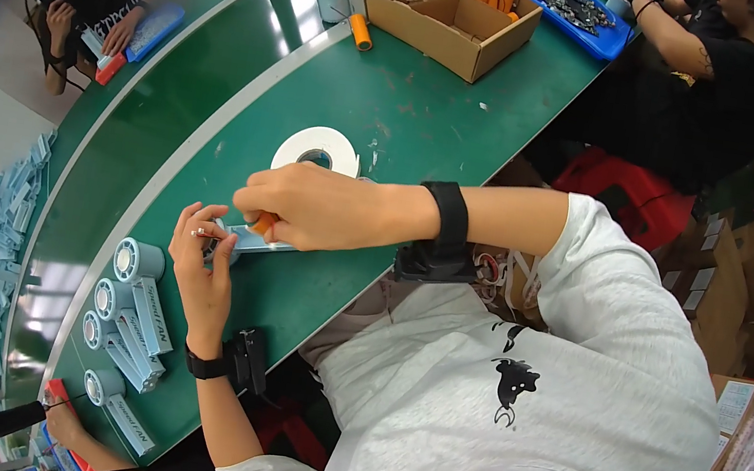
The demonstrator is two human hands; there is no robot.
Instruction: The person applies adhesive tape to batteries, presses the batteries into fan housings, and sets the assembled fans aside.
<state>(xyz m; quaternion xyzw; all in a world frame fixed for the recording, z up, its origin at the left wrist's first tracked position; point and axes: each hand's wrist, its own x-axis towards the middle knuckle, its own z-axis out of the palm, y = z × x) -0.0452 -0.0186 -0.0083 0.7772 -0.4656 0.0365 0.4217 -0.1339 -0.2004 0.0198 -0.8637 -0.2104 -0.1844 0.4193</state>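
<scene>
My left hand (199, 271) curls its thumb and fingers around the end of a light-blue handheld fan (278, 247), which lies on the green workbench, its head mostly hidden by the fingers. Over the fan's handle bends my right hand (327, 211), closed on an orange cylindrical battery (258, 224). The battery is at the handle; whether it sits inside cannot be seen. Right behind my right hand lies a roll of white tape (332, 145). Several finished-looking light-blue fans (149, 318) lie in a row to the left of my left hand.
An open cardboard box (459, 27) of orange batteries stands at the far side, beside a blue tray (570, 10) of small dark parts. A loose orange battery (360, 32) lies near the bench's raised edge. A green conveyor (153, 92) runs alongside. Co-workers sit nearby.
</scene>
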